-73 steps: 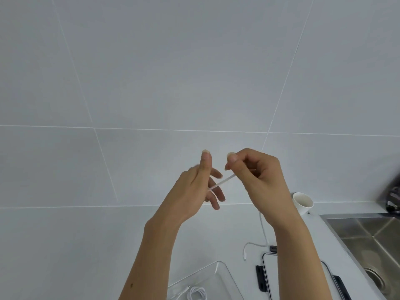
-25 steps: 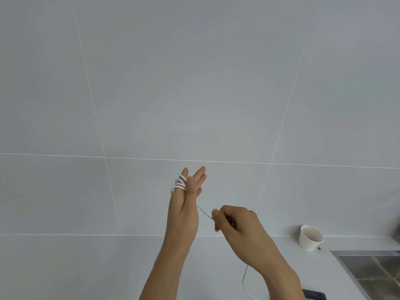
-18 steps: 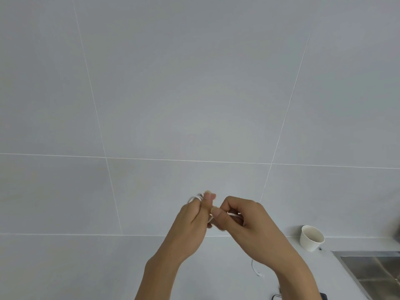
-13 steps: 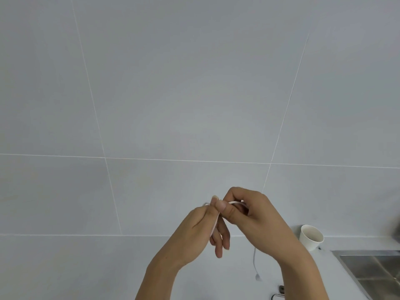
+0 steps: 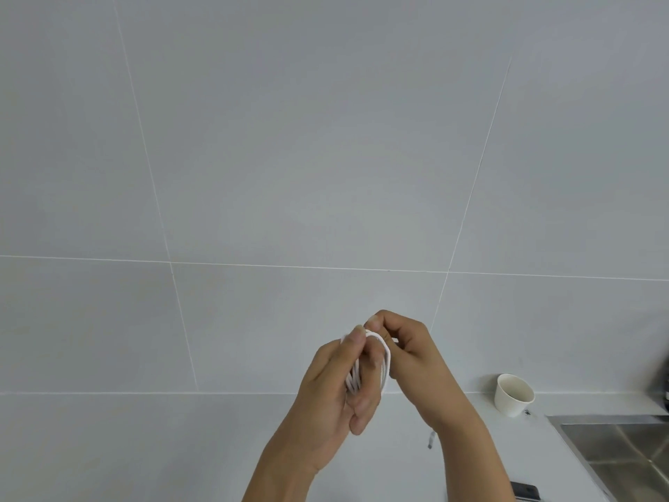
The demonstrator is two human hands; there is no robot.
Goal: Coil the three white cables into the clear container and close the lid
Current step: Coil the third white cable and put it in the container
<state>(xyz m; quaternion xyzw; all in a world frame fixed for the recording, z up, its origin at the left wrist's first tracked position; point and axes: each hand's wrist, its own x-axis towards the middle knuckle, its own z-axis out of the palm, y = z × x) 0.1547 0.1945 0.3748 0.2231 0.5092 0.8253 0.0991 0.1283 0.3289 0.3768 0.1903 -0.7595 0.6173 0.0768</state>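
Both hands are up in front of the wall. The left hand [image 5: 335, 389] has the white cable [image 5: 384, 360] looped round its fingers. The right hand [image 5: 411, 351] pinches the top loop. More loops show than a second ago. A paper cup [image 5: 513, 394] stands by the counter's back edge.

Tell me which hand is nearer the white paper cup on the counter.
Right. The right hand is raised left of the paper cup, pinching the white cable. The left hand, wrapped in the cable's loops, lies farther left, beyond the right hand from the cup.
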